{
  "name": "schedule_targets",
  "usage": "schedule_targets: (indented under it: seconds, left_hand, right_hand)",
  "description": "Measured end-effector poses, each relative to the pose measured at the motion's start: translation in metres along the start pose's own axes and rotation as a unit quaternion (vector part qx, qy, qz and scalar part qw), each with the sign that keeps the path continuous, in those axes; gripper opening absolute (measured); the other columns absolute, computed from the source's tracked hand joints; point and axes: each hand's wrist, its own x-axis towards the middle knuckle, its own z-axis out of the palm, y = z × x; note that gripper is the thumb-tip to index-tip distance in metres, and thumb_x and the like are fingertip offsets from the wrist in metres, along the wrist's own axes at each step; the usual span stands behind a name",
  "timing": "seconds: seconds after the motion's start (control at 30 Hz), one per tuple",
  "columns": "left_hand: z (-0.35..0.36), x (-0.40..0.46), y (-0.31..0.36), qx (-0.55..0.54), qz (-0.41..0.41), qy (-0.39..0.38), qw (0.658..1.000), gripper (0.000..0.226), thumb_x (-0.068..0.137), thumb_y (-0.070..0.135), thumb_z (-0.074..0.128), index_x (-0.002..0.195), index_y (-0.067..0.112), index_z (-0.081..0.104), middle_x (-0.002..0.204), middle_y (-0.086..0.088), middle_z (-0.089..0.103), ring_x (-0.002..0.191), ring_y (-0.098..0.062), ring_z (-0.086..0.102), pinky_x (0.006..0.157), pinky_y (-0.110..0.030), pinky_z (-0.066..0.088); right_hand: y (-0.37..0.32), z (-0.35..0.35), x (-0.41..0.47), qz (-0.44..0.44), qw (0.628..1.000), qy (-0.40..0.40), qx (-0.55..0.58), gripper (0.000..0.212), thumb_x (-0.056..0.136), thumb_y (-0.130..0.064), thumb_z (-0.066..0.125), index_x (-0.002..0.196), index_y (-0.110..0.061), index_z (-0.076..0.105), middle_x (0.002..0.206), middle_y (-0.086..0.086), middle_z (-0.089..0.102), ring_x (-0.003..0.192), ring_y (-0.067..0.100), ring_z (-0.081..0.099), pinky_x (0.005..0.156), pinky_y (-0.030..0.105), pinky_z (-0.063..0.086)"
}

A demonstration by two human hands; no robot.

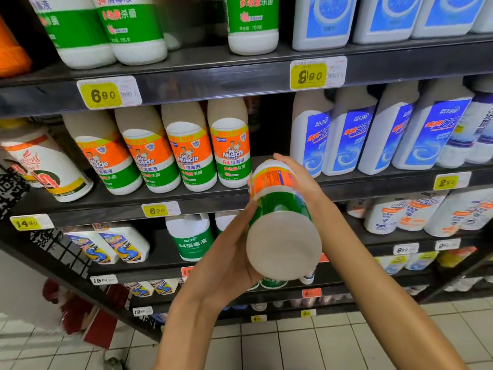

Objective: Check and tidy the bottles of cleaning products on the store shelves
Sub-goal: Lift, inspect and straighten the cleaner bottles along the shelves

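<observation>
Holding a Mr Muscle 84 disinfectant bottle (pixel 280 217) out before the shelves, the two hands meet in the middle of the head view. The bottle lies tilted, its white base turned toward the camera and its top pointing at the middle shelf (pixel 202 201). The left hand (pixel 226 252) cups the lower body from the left, palm against the plastic, with its fingers wrapped behind out of sight. The right hand (pixel 298 177) curls over the upper part of the bottle near the orange band, fingers bent round the far side.

Just behind the held bottle, four matching Mr Muscle bottles (pixel 186 150) stand in a row on the middle shelf, labels forward, with a dark gap to their right, directly beyond the held bottle's top. Right of that gap stand white bottles with blue labels (pixel 373 134). A yellow price tag reading 6.90 (pixel 157 210) sits on the shelf edge below the row.

On the upper shelf (pixel 213 84), more green-labelled bottles (pixel 133 25) stand at the left and blue-labelled jugs (pixel 325 20) at the right. One shelf down, a white jug with a green 84 label (pixel 190 240) stands left of the left hand. Pale floor tiles (pixel 280 343) show at the bottom.
</observation>
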Motion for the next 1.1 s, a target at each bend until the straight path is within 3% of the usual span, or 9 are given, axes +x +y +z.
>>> schedule_targets:
  seconds: [0.2,0.3,0.43,0.6,0.7,0.87,0.97,1.03,1.1]
  left_hand:
    - [-0.009,0.011,-0.011,0.013,0.024,0.044,0.999,0.067,0.067,0.041,0.065,0.126,0.01,0.057,0.121,-0.02,0.064,0.111,-0.038,0.06,0.092,-0.05,0.05]
    - [-0.009,0.016,-0.014,0.19,0.08,0.098,0.974,0.05,0.072,0.054,0.057,0.114,0.028,0.062,0.107,-0.001,0.072,0.099,-0.019,0.069,0.082,-0.037,0.057]
    - [-0.007,0.025,-0.019,0.334,0.167,0.12,0.92,0.063,0.054,0.058,0.068,0.109,0.031,0.057,0.097,0.013,0.071,0.09,0.0,0.067,0.071,-0.012,0.052]
    - [-0.019,0.04,-0.022,0.371,0.284,0.16,0.87,0.071,0.057,0.021,0.089,0.118,0.024,0.052,0.103,0.013,0.067,0.092,0.001,0.065,0.072,-0.011,0.05]
    - [-0.024,0.047,-0.02,0.39,0.337,0.17,0.84,0.081,0.055,0.03,0.087,0.123,0.031,0.044,0.113,0.016,0.062,0.103,-0.002,0.062,0.077,-0.013,0.051]
    - [-0.028,0.055,-0.015,0.408,0.371,0.147,0.821,0.086,0.055,0.035,0.085,0.123,0.055,0.036,0.12,0.023,0.056,0.112,-0.004,0.056,0.081,-0.011,0.049]
    - [-0.032,0.058,-0.015,0.405,0.375,0.13,0.823,0.084,0.055,0.034,0.087,0.126,0.034,0.043,0.115,0.028,0.057,0.109,0.004,0.056,0.078,-0.005,0.047]
    - [-0.033,0.058,-0.014,0.399,0.375,0.112,0.829,0.081,0.054,0.035,0.087,0.125,0.031,0.046,0.114,0.029,0.058,0.106,0.006,0.057,0.076,-0.005,0.047]
    - [-0.034,0.055,-0.009,0.389,0.365,0.081,0.842,0.08,0.053,0.036,0.087,0.122,0.042,0.047,0.116,0.025,0.061,0.107,0.002,0.06,0.078,-0.01,0.05]
  right_hand:
    - [-0.02,0.011,0.001,-0.046,0.998,-0.052,0.001,0.02,0.081,-0.033,0.068,0.085,-0.015,0.06,0.059,0.008,0.064,0.053,0.021,0.064,0.06,0.033,0.057]
    - [-0.03,0.014,-0.006,-0.132,0.987,-0.035,-0.084,0.022,0.079,-0.033,0.071,0.087,-0.013,0.063,0.066,0.007,0.068,0.062,0.023,0.068,0.065,0.036,0.058]
    - [-0.03,0.022,-0.018,-0.271,0.936,-0.025,-0.225,0.017,0.081,-0.032,0.072,0.087,-0.017,0.065,0.077,0.004,0.071,0.07,0.016,0.07,0.063,0.031,0.057]
    - [-0.033,0.004,-0.032,-0.287,0.909,-0.174,-0.246,0.048,0.074,-0.042,0.068,0.119,-0.03,0.056,0.105,-0.006,0.069,0.098,0.015,0.068,0.075,0.028,0.055]
    - [-0.03,-0.003,-0.035,-0.285,0.906,-0.24,-0.203,0.058,0.065,-0.036,0.066,0.12,-0.021,0.055,0.117,0.01,0.065,0.107,0.028,0.063,0.089,0.042,0.053]
    - [-0.026,-0.002,-0.053,-0.414,0.822,-0.264,-0.288,0.036,0.067,-0.024,0.07,0.102,-0.028,0.062,0.103,-0.01,0.066,0.099,0.014,0.063,0.079,0.026,0.051]
    - [-0.025,0.001,-0.058,-0.479,0.768,-0.265,-0.332,0.036,0.068,-0.024,0.072,0.101,-0.025,0.06,0.105,-0.013,0.063,0.103,0.011,0.062,0.081,0.02,0.049]
    - [-0.027,-0.001,-0.057,-0.47,0.776,-0.271,-0.322,0.037,0.068,-0.026,0.073,0.103,-0.025,0.06,0.107,-0.01,0.064,0.103,0.013,0.062,0.08,0.023,0.05]
    - [-0.031,-0.003,-0.052,-0.411,0.827,-0.287,-0.255,0.049,0.066,-0.038,0.077,0.108,-0.021,0.06,0.107,-0.006,0.066,0.101,0.016,0.063,0.081,0.031,0.053]
